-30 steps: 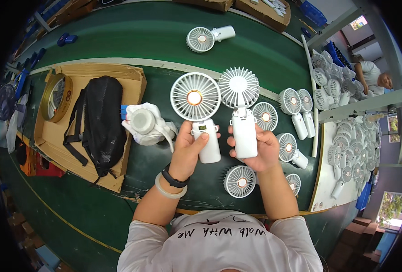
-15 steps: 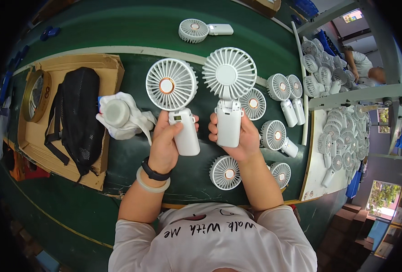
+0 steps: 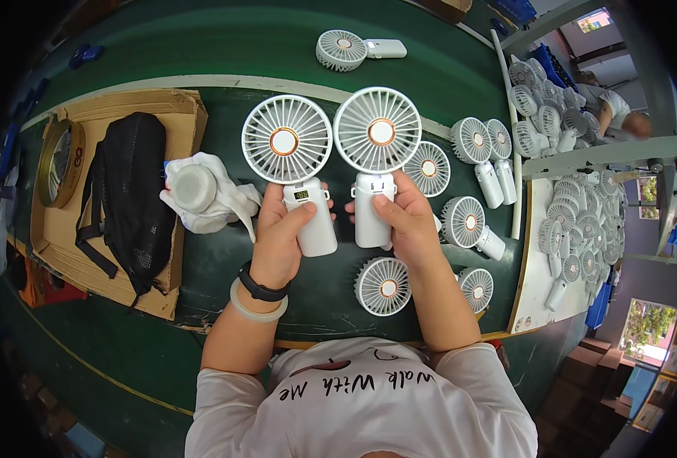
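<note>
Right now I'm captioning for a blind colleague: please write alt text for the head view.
A person's left hand holds one white handheld fan and the right hand another fan, side by side above a green table. More fans lie to the right; at left, a cardboard tray holds a black bag.

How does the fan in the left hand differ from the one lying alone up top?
The held fan is gripped in the left hand, while the lone fan lies on the green surface. The held fan's handle points mostly down the picture; the lone fan's points right. The held fan looks bigger in view than the lone fan. Both are white, with round slotted heads and coppery centre rings.
</note>
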Available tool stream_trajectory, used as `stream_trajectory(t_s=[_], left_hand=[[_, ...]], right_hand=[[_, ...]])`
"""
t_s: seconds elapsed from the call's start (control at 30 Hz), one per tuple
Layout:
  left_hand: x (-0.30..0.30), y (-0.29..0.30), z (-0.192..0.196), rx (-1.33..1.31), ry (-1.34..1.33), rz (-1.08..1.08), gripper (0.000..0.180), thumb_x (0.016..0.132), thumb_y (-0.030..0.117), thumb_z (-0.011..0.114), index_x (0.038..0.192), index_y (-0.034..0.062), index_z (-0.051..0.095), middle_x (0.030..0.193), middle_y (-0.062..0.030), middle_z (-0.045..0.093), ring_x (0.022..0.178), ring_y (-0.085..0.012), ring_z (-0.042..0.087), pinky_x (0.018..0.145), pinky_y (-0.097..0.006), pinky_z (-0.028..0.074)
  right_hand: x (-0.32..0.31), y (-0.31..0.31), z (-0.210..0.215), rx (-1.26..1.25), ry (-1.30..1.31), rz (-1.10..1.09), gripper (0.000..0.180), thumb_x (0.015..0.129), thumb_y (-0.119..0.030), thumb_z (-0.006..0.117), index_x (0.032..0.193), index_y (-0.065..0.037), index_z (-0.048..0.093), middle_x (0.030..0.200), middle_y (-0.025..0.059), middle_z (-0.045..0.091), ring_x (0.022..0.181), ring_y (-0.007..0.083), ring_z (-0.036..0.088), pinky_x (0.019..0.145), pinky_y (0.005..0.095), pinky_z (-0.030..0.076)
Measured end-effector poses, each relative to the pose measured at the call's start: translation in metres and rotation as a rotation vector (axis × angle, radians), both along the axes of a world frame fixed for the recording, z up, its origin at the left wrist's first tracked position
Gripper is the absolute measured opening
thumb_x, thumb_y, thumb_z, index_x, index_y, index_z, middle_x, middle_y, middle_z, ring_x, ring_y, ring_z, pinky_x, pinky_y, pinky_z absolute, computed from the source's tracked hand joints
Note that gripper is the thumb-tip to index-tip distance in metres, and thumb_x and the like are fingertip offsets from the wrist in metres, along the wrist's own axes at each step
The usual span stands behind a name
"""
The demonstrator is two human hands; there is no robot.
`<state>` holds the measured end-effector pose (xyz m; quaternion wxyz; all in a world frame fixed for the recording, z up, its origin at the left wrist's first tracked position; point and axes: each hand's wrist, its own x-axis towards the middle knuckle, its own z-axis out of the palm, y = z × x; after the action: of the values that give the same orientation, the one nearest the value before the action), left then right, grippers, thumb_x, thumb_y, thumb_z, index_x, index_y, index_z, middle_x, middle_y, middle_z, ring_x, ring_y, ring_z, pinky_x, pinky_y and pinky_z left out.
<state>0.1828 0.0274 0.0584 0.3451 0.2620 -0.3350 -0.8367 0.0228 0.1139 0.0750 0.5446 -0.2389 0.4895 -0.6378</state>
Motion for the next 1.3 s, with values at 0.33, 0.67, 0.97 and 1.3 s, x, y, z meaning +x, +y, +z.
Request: stream_trajectory(t_s=[0.33, 0.67, 0.97, 1.3], left_hand=[[-0.006, 0.005, -0.012, -0.087, -0.140, -0.079, 0.033, 0.089, 0.008, 0.053, 0.120, 0.0006, 0.043, 0.109, -0.0122, 0.057, 0.096, -0.0202, 0.059, 0.084, -0.033, 0.049], [-0.001, 0.002, -0.012, 0.069, 0.122, -0.108, 0.036, 0.092, 0.026, 0.046, 0.117, 0.0003, 0.044, 0.110, -0.0146, 0.055, 0.100, -0.0253, 0.056, 0.087, -0.041, 0.047], [-0.002, 0.005, -0.013, 0.317, 0.395, -0.252, 0.049, 0.093, 0.044, 0.041, 0.117, 0.0028, 0.050, 0.114, -0.0140, 0.057, 0.102, -0.0255, 0.057, 0.085, -0.038, 0.047], [0.003, 0.008, -0.016, 0.738, 0.681, -0.284, 0.047, 0.093, 0.048, 0.037, 0.119, 0.0105, 0.050, 0.119, -0.0131, 0.053, 0.105, -0.0282, 0.054, 0.088, -0.047, 0.044]], right_hand=[[-0.003, -0.004, 0.004, 0.019, 0.163, -0.105, 0.039, 0.084, -0.010, 0.060, 0.118, 0.001, 0.047, 0.098, 0.0111, 0.063, 0.088, 0.0191, 0.064, 0.077, 0.0303, 0.052], [-0.002, -0.001, -0.005, 0.044, 0.112, -0.120, 0.031, 0.083, -0.005, 0.057, 0.113, 0.002, 0.050, 0.097, 0.0114, 0.064, 0.084, 0.0170, 0.065, 0.075, 0.0286, 0.052], [0.007, 0.010, 0.005, -0.137, 0.728, 0.250, 0.064, 0.077, -0.004, 0.067, 0.135, -0.004, 0.039, 0.114, 0.0087, 0.044, 0.104, 0.0163, 0.048, 0.083, 0.0287, 0.044], [0.014, -0.007, 0.022, -0.462, 1.213, 0.325, 0.072, 0.057, -0.034, 0.080, 0.119, -0.008, 0.056, 0.122, 0.0092, 0.051, 0.114, 0.0318, 0.044, 0.098, 0.0436, 0.032]])
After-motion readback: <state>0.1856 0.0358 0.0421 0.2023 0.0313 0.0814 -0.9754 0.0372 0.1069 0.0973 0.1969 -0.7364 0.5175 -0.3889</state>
